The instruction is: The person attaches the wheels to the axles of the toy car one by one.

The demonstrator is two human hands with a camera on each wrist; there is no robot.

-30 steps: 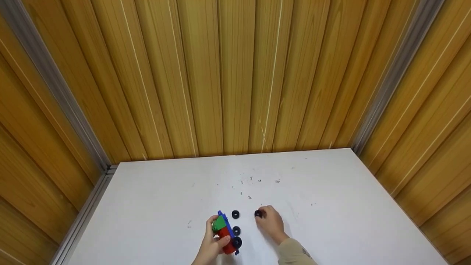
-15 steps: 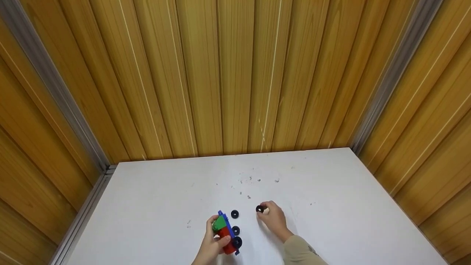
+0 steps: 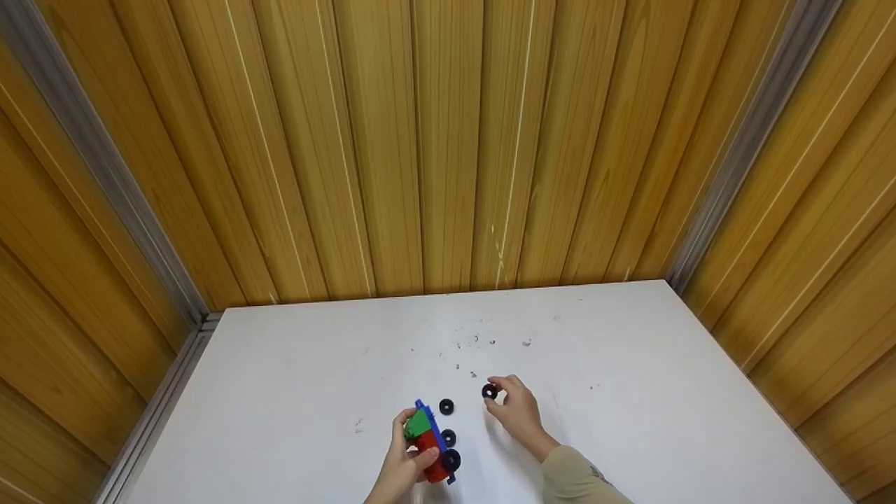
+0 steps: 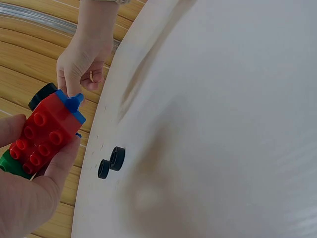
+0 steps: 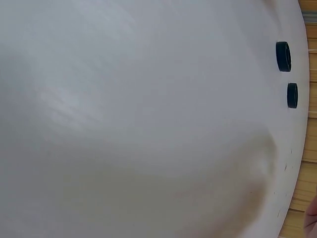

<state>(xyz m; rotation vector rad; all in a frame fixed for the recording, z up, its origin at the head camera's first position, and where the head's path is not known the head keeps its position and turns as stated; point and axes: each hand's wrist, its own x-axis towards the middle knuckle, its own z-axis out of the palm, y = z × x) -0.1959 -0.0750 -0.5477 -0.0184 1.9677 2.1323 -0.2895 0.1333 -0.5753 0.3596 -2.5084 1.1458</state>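
One white counter (image 3: 294, 381) spreads below you. Over it, your left hand (image 3: 404, 460) grips a tilted red, green and blue toy-brick vehicle (image 3: 427, 442), a mounted black wheel (image 3: 446, 464) showing; your right hand (image 3: 520, 414) pinches a loose wheel (image 3: 484, 393). Two more wheels (image 3: 442, 407) lie near the vehicle.

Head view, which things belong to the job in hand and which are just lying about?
Likely the job: toy, its fitted wheel, held wheel, farther loose wheel, nearer loose wheel.
Just lying about: dark specks on the table.
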